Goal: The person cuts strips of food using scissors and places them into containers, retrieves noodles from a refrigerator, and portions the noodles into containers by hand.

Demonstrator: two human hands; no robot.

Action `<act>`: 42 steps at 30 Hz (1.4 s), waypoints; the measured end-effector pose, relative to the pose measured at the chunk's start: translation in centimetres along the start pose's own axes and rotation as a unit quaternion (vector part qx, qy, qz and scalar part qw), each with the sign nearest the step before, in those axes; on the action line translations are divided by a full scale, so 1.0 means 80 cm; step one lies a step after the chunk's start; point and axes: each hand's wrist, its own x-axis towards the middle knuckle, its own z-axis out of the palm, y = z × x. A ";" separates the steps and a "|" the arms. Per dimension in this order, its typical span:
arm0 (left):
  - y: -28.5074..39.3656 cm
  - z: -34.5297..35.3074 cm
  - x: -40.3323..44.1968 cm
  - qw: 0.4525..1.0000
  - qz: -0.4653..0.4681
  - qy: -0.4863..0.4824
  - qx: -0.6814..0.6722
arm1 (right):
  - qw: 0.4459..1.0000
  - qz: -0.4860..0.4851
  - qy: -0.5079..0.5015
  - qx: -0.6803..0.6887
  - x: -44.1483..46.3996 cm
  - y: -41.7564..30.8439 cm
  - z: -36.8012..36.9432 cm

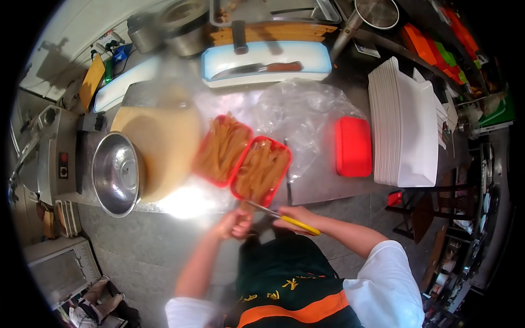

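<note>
Yellow-handled, what look like scissors (302, 224) are sitting in our right hand (287, 218), its fingers closing around the grip, blades pointing left across the near edge of the right-hand red tray (269, 198). Our left hand (238, 223) is curling its fingers tight, seemingly pinching a tan strip (249, 206) at that edge, while more strips are filling this tray and the left-hand red tray (215, 181) touching it. We're eyeing those left fingertips: blades are lying so near that a misjudged snip could be nicking them. The tray's also resting by the table's (324, 186) near edge, so tugging tangled strips could be tipping it floorward.
</note>
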 end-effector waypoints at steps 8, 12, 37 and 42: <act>-0.004 0.079 -0.022 0.997 0.052 0.024 0.053 | 0.900 -0.293 0.212 0.241 0.022 -0.017 0.049; 0.000 0.105 -0.023 0.991 0.059 0.080 0.084 | 0.891 -0.291 0.212 0.278 0.025 -0.055 0.047; 0.006 -0.002 -0.012 0.928 0.210 0.176 0.252 | 0.893 -0.178 0.401 -0.096 0.114 -0.097 -0.101; 0.009 0.005 -0.020 0.947 0.176 0.165 0.210 | 0.932 -0.125 0.336 -0.059 0.027 -0.099 -0.094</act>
